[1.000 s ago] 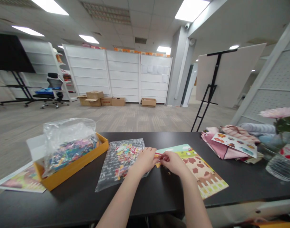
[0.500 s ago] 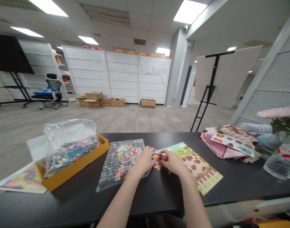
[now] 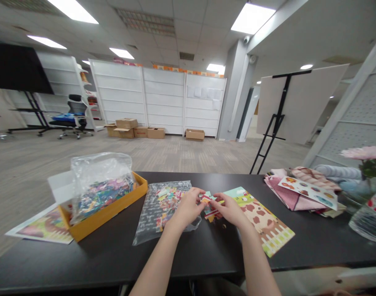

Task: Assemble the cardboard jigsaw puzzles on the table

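Note:
My left hand (image 3: 189, 205) and my right hand (image 3: 230, 209) meet over the black table, fingertips closed around small red and white puzzle pieces (image 3: 207, 200). More joined pieces lie under my right fingers. Left of my left hand is a clear bag (image 3: 144, 222) with many loose colourful pieces (image 3: 169, 199) on it. To the right of my right hand, partly behind it, lies a cow picture board (image 3: 263, 218) with a white fence printed on it.
A yellow box (image 3: 107, 213) holding a plastic bag of pieces (image 3: 103, 193) stands at the left, beside a picture sheet (image 3: 46, 228). At the right are pink cloths (image 3: 286, 195), a sticker sheet (image 3: 307, 192), a plastic bottle (image 3: 368, 222) and flowers (image 3: 365, 153).
The view has turned slightly left, so everything sits further right. My fingers have shifted on the pieces, and more of the red and white pieces shows between them.

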Demonstrator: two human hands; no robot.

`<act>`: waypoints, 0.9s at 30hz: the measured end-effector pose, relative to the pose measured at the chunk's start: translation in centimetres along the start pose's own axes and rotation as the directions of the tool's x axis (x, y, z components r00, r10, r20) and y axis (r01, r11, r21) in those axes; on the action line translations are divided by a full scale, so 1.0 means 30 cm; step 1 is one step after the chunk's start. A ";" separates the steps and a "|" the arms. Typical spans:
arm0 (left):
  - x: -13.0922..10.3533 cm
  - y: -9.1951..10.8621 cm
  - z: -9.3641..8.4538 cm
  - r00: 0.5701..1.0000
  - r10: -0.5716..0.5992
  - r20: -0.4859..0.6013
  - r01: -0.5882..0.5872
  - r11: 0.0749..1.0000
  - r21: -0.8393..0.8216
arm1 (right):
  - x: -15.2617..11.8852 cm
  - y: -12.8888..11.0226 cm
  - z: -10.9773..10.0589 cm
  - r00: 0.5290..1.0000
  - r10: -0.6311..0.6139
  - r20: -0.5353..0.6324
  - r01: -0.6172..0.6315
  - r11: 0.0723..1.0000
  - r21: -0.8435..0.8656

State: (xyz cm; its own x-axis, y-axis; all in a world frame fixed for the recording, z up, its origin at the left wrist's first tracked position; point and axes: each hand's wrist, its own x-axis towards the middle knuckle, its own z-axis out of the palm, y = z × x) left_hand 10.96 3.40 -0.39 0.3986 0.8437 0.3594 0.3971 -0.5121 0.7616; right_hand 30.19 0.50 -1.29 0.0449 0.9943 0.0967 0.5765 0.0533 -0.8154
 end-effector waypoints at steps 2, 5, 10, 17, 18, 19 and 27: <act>-0.015 0.014 -0.018 0.999 0.031 -0.027 -0.032 0.998 -0.051 | -0.001 -0.023 0.007 0.999 -0.034 0.010 0.032 0.982 0.187; -0.037 0.042 -0.042 0.996 0.082 -0.039 -0.085 0.993 -0.082 | -0.014 -0.078 0.016 0.994 -0.103 0.042 0.080 0.927 0.367; -0.086 0.057 -0.108 0.995 0.099 0.021 -0.100 0.994 0.044 | -0.027 -0.119 0.025 0.990 -0.134 0.044 0.100 0.885 0.454; -0.183 0.007 -0.287 0.954 -0.016 0.299 -0.116 0.902 0.417 | -0.038 -0.139 0.020 0.980 -0.129 0.149 0.061 0.917 0.395; -0.194 -0.001 -0.310 0.952 -0.030 0.303 -0.113 0.890 0.442 | -0.043 -0.150 0.019 0.976 -0.130 0.174 0.051 0.917 0.395; -0.202 -0.006 -0.331 0.955 -0.050 0.292 -0.096 0.881 0.463 | -0.048 -0.163 0.019 0.971 -0.130 0.201 0.041 0.918 0.395; -0.189 0.025 -0.401 0.987 -0.128 -0.100 0.160 0.864 0.477 | -0.098 -0.283 0.097 0.856 -0.204 0.476 -0.010 0.912 0.410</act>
State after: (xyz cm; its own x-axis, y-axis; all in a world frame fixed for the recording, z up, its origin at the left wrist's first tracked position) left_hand -0.94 0.15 4.62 0.2597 0.9141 0.3114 0.8014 -0.3839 0.4586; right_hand 22.80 -2.62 3.68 -0.4675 0.8837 -0.0224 0.1910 0.0762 -0.9786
